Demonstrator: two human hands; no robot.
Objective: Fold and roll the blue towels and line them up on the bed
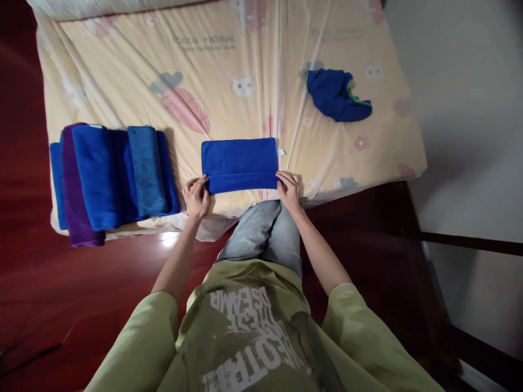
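A blue towel [240, 155] lies spread on the bed in front of me, its near edge turned up in a narrow folded strip. My left hand [196, 197] pinches the strip's left end, thumb and fingers closed on the cloth. At the right end, my right hand [289, 189] grips the same strip in a pinch. A small white tag [281, 153] sticks out from the towel's right side.
Several rolled or folded towels, blue ones [98, 179] and a purple one [75, 185], lie side by side at the bed's left. A crumpled blue cloth with green edging [337, 95] rests at the right. The bedsheet [134, 60] has wrinkles; the bed's near edge meets my legs.
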